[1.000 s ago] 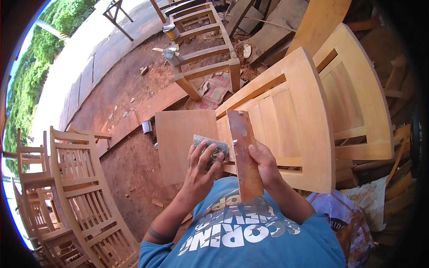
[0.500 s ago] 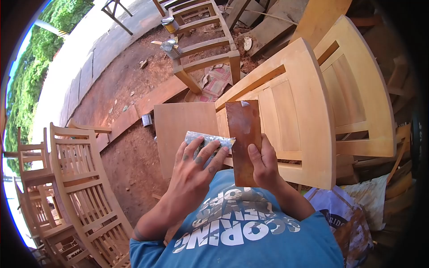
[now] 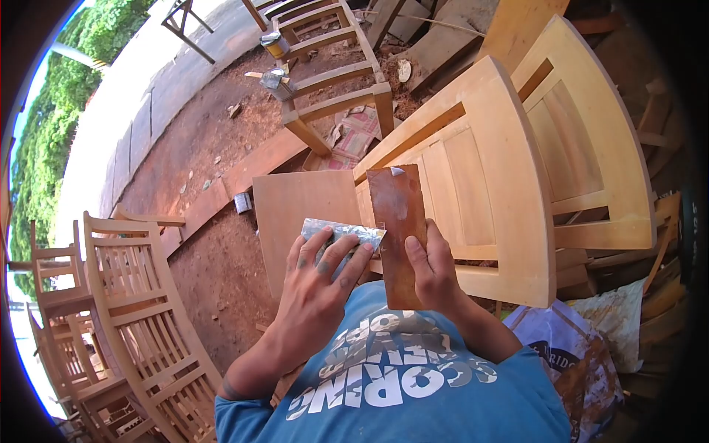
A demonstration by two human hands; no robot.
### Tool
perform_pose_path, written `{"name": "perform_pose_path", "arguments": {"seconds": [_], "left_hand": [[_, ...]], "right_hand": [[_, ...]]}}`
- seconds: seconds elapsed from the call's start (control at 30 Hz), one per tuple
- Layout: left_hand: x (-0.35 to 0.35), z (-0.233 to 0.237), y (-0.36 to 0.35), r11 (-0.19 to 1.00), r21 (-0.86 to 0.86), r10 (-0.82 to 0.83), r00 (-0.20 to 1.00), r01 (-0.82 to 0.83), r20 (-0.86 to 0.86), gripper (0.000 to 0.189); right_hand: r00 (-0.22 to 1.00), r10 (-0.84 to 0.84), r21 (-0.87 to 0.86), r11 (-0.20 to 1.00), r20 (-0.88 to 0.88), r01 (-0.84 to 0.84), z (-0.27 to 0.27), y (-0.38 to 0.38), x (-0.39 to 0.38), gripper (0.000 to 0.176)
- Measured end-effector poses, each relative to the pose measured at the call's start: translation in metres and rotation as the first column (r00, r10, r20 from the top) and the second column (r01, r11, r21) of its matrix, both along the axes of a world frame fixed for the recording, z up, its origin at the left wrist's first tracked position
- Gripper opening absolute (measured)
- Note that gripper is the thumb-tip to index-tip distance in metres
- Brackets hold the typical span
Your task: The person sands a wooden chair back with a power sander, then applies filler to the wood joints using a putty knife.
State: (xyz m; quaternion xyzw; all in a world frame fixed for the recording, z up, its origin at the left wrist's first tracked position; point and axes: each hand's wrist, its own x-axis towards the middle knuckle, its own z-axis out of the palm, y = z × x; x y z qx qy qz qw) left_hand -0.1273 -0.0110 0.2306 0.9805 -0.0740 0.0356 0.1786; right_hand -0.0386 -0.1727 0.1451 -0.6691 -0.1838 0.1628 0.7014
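My left hand [image 3: 319, 269] is closed on a flat grey, paint-speckled scraper [image 3: 310, 225], fingers laid across its face. The scraper's right end is at the left edge of a brown rectangular board [image 3: 395, 214]. My right hand [image 3: 434, 269] grips that board by its right side, thumb on the front. A small whitish dab sits at the board's top, and a pale smear lies below it. Just behind both hands is a chair with a smooth wooden seat [image 3: 303, 196] and a panelled backrest [image 3: 495, 148].
A second panelled backrest [image 3: 591, 148] stands at the right. Slatted chairs [image 3: 136, 295] are on the left. Two open cans, one yellow [image 3: 275, 46] and one grey [image 3: 278, 85], rest by a wooden frame [image 3: 340, 103]. A small can [image 3: 243, 203] sits on the dirt. Scrap wood and sacks [image 3: 569, 362] lie right.
The board and both hands have shifted slightly left in view, and the board tilts a little more. Both grips are the same.
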Motion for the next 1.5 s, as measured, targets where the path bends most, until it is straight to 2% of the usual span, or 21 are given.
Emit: {"name": "perform_pose_path", "arguments": {"seconds": [0.1, 0.2, 0.3, 0.4, 0.43, 0.53, 0.63, 0.83, 0.93, 1.03, 1.13, 1.23, 1.33, 1.43, 1.5], "left_hand": [[-0.001, -0.006, 0.001, 0.999, 0.038, -0.022, 0.998, 0.024, -0.054, 0.054], [-0.004, -0.002, 0.0, 1.0, 0.019, 0.004, 1.0, -0.004, 0.007, 0.053], [-0.002, -0.004, 0.006, 0.997, -0.079, -0.013, 0.999, 0.009, -0.052, 0.053], [0.003, 0.006, 0.009, 0.981, -0.191, 0.025, 1.0, -0.023, 0.008, 0.054], [0.005, 0.007, 0.009, 0.986, -0.156, 0.066, 0.996, -0.055, 0.064, 0.057], [0.011, 0.013, 0.011, 0.98, -0.195, 0.048, 0.999, -0.047, -0.001, 0.057], [0.012, 0.011, 0.018, 0.957, -0.288, -0.023, 0.987, -0.024, -0.16, 0.059], [0.01, 0.006, 0.016, 0.932, -0.362, -0.066, 0.972, -0.02, -0.225, 0.063], [0.01, 0.012, 0.025, 0.778, -0.616, -0.044, 0.968, -0.122, -0.248, 0.065], [0.007, 0.013, 0.016, 0.802, -0.579, 0.04, 0.981, -0.144, -0.188, 0.067], [0.008, 0.014, 0.013, 0.859, -0.5, 0.066, 0.992, -0.11, -0.105, 0.067], [0.013, 0.017, 0.015, 0.863, -0.495, 0.066, 0.994, -0.102, -0.091, 0.067], [0.012, 0.019, 0.022, 0.818, -0.562, 0.058, 0.991, -0.117, -0.122, 0.059], [0.008, 0.002, 0.016, 0.846, -0.532, 0.072, 0.997, -0.045, 0.03, 0.062], [0.007, -0.033, 0.002, 0.935, -0.354, 0.074, 0.959, 0.029, 0.274, 0.064]], "right_hand": [[1.0, 0.009, 0.001, 1.0, -0.013, -0.009, -0.004, 0.0, -0.002, 0.027], [1.0, 0.013, 0.001, 1.0, -0.003, -0.013, 0.0, 0.002, 0.0, 0.026], [0.999, 0.039, -0.007, 0.999, -0.019, -0.039, 0.002, 0.003, -0.002, 0.025], [0.997, 0.083, -0.027, 0.996, 0.005, -0.083, 0.004, 0.003, -0.002, 0.024], [0.995, 0.1, -0.033, 0.994, 0.023, -0.099, 0.005, 0.003, -0.003, 0.024], [0.981, 0.144, -0.132, 0.983, 0.128, -0.127, 0.009, 0.002, -0.002, 0.023], [0.973, 0.187, -0.189, 0.969, 0.137, -0.159, 0.013, -0.001, -0.001, 0.021], [0.973, 0.159, -0.246, 0.962, 0.167, -0.116, 0.001, 0.002, 0.002, 0.025], [0.994, 0.058, -0.104, 0.993, 0.088, -0.049, 0.01, 0.007, 0.002, 0.026], [0.999, 0.036, -0.061, 0.998, 0.039, -0.033, 0.013, 0.007, 0.007, 0.026], [0.992, 0.073, -0.138, 0.989, 0.1, -0.059, 0.012, 0.006, 0.007, 0.027], [0.991, 0.109, -0.134, 0.986, 0.077, -0.098, 0.012, 0.008, 0.004, 0.027], [0.994, 0.101, -0.028, 0.995, 0.029, -0.1, 0.006, 0.011, 0.003, 0.028], [0.922, 0.138, 0.296, 0.955, -0.361, -0.027, 0.004, 0.018, 0.004, 0.03], [0.77, 0.321, 0.461, 0.887, -0.552, -0.039, 0.017, 0.017, 0.008, 0.031]]}}
